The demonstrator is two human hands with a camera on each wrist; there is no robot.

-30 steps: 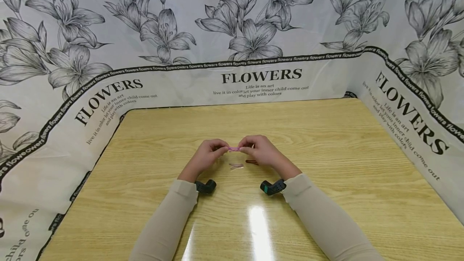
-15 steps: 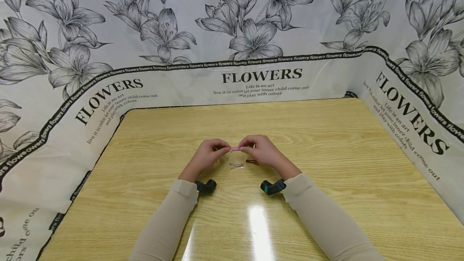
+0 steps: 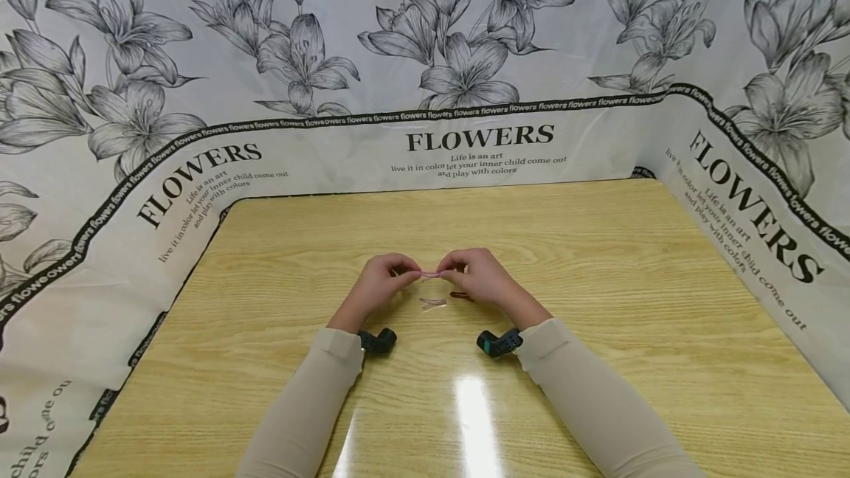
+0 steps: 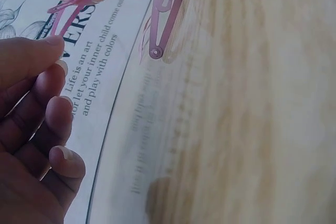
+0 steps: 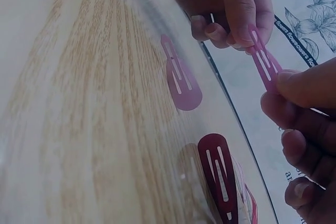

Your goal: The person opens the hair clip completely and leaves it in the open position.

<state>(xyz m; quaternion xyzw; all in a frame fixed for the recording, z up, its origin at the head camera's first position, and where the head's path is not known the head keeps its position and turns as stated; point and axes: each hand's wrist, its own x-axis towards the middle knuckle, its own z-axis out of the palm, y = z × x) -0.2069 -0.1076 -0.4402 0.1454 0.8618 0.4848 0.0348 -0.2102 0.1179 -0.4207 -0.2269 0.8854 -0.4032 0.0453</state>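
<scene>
Between both hands is a pink snap hair clip (image 3: 430,274), raised over the table. My left hand (image 3: 381,282) pinches one end with thumb and forefinger, and my right hand (image 3: 477,273) pinches the other. In the left wrist view, two parts of this clip (image 4: 71,17) stand apart at an angle near the right fingers. Below the hands lies a mauve snap hair clip (image 5: 185,85) on the tabletop, touched by neither hand. A dark red snap hair clip (image 5: 216,169) lies beside it, under the right hand and partly hidden by it in the head view.
The wood-grain table (image 3: 564,242) has a glossy surface with bright reflections. A white flower-printed cloth (image 3: 332,157) walls in its back and sides. Dark wrist camera mounts (image 3: 378,341) stick out inward from both sleeve cuffs, close above the table.
The hands stay almost in place. The pink hair clip has tilted a little between the fingers, showing less of its face in the head view. The clips on the table have not moved.
</scene>
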